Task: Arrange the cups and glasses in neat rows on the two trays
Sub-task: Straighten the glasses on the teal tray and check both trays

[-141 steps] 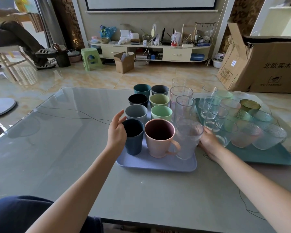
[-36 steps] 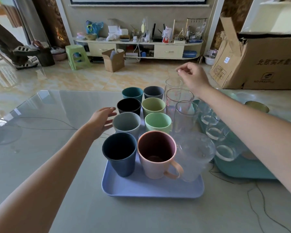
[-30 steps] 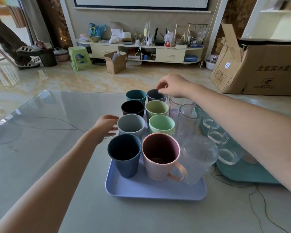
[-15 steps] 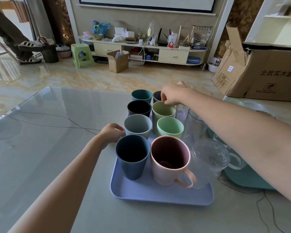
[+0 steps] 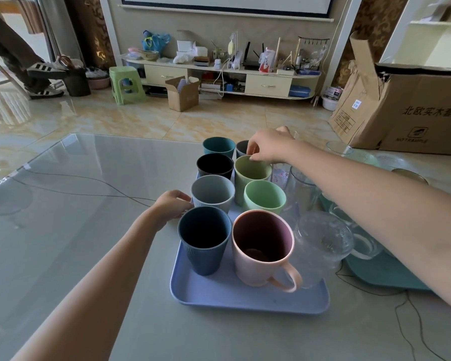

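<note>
- The right hand [image 5: 268, 147] reaches across to the far end of the lilac tray [image 5: 248, 298], fingers curled down, pinching the far rim of the olive-green cup [image 5: 253, 170].
- Just behind those fingers sits a dark grey cup [image 5: 242, 147], half hidden by the hand; whether the knuckles touch it, I cannot tell.
- The left hand [image 5: 171, 205] is curled up against the tray's left edge, fingertips at the wall of the light grey cup [image 5: 212, 192]; it looks like a steadying touch, though a full grasp is not plain.
- Between the two hands stand the black cup [image 5: 215, 165] and, farther off, the teal cup [image 5: 218, 146], forming the left column with the grey one.
- Nearer than the left hand, the navy ribbed cup [image 5: 205, 238] stands upright at the tray's near-left.
- Beside it, the pink mug [image 5: 262, 250], handle pointing to the near right.
- The mint-green cup [image 5: 264, 198] sits under the right forearm's line, just behind the pink mug.
- To the right of the mug, a textured clear glass [image 5: 323, 243] closes the near row, with taller clear glasses [image 5: 301, 188] behind it, beneath the right arm.
- Beyond the right arm lies the teal tray [image 5: 385, 272], carrying more clear glasses, mostly hidden by the forearm.
- All of it rests on a glass-topped table [image 5: 76, 230].
</note>
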Available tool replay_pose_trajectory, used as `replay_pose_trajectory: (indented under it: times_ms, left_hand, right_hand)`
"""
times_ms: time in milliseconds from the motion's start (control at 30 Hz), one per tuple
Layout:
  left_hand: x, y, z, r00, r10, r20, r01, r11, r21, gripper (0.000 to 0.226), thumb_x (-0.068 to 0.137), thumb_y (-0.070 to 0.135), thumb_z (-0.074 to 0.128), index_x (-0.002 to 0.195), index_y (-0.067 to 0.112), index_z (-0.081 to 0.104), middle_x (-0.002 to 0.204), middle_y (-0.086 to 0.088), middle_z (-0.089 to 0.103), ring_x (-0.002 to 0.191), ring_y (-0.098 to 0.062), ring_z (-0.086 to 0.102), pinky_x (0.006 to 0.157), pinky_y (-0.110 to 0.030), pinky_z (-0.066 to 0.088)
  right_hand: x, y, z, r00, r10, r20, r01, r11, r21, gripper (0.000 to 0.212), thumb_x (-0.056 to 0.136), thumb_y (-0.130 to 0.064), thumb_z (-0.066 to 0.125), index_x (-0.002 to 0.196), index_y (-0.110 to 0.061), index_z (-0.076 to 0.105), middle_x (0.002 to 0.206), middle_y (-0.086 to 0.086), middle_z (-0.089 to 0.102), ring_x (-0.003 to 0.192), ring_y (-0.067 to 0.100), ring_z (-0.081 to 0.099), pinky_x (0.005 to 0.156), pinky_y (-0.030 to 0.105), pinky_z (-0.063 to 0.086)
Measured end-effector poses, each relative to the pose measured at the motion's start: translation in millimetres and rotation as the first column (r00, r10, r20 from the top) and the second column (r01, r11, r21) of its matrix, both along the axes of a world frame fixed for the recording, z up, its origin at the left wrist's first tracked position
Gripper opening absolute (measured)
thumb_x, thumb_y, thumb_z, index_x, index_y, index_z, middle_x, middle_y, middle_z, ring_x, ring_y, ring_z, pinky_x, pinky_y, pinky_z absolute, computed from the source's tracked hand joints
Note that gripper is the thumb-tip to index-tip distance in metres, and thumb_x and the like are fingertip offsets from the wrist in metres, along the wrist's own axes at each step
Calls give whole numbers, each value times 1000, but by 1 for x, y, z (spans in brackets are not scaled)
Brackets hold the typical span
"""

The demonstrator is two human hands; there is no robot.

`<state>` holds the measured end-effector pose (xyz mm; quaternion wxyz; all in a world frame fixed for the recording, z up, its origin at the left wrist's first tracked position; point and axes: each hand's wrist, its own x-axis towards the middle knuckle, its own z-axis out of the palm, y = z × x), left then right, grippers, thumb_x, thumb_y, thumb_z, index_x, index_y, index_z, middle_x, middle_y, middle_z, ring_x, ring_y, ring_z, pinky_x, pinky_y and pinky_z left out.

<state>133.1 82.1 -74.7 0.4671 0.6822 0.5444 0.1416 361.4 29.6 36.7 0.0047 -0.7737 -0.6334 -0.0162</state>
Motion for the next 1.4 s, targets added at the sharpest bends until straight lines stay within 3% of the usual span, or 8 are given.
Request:
replay_pose_trajectory:
  times_ms: [267, 400, 533, 700, 867, 1000, 1200, 1400]
  left_hand:
    - [1, -4, 1, 984, 136, 113, -139, 990, 16, 15, 90, 19, 52, 99, 8, 53, 83, -4, 55, 65, -12, 50, 46, -19, 37]
    - [1, -5, 14, 928, 244, 281, -258, 966, 14, 26, 96, 31, 41, 89, 8, 52, 85, -7, 53, 66, -16, 48, 54, -25, 41]
    - [0, -12, 36, 901, 213, 377, -216, 976, -36, 39, 95, 42, 40, 69, 13, 48, 69, -3, 49, 61, -16, 46, 58, -28, 42]
    - [-2, -26, 44, 954, 74, 291, -77, 997, -2, 29, 89, 40, 53, 76, 15, 48, 72, -3, 49, 60, -15, 47, 49, -24, 43]
    - [-4, -34, 45, 980, 22, 197, -29, 999, 29, 19, 86, 27, 58, 95, 11, 53, 77, -5, 55, 64, -14, 52, 50, -22, 44]
    - [-7, -38, 49, 974, 30, 223, -38, 999, 31, 18, 80, 14, 58, 96, 9, 53, 69, -5, 56, 58, -14, 54, 45, -20, 46]
    - [-13, -42, 52, 975, 12, 220, -20, 999, 32, 16, 77, 11, 57, 93, 10, 57, 65, -3, 56, 53, -12, 54, 45, -20, 47]
    - [-13, -44, 52, 978, 10, 209, -15, 1000, 22, 22, 80, 15, 59, 101, 8, 58, 71, -5, 58, 59, -14, 57, 48, -21, 48]
  right_hand:
    - [-17, -42, 5, 993, 118, 24, -120, 970, 212, 14, 84, -38, 62, 85, -24, 64, 82, -5, 57, 94, 21, 52, 91, 38, 27]
    - [-28, -64, 9, 989, 145, -28, -141, 983, 120, 33, 83, -52, 57, 68, -24, 65, 69, -9, 61, 74, 12, 55, 93, 40, 25]
    - [-41, -78, 3, 991, 131, -36, -133, 989, -59, 47, 83, -61, 53, 72, -20, 73, 58, -9, 56, 64, 7, 48, 92, 42, 25]
    - [-55, -84, -3, 984, 91, -152, -100, 993, -56, 30, 85, -44, 59, 84, -19, 75, 77, -5, 67, 80, 16, 53, 101, 45, 30]
    - [-66, -86, -4, 982, 106, -159, -108, 994, -9, 16, 82, -33, 63, 79, -19, 72, 79, -3, 67, 82, 18, 53, 100, 43, 34]
    - [-69, -89, -6, 977, 101, -187, -98, 995, 28, 24, 81, -31, 63, 59, -24, 58, 59, -14, 53, 79, 16, 49, 103, 44, 30]
    - [-72, -91, -10, 966, 82, -244, -61, 994, 92, 14, 82, -36, 66, 79, -24, 73, 70, -14, 57, 87, 16, 55, 101, 41, 34]
    - [-70, -94, -12, 962, 61, -266, -48, 997, 56, 18, 81, -38, 67, 82, -21, 74, 67, -10, 61, 80, 16, 55, 90, 37, 39]
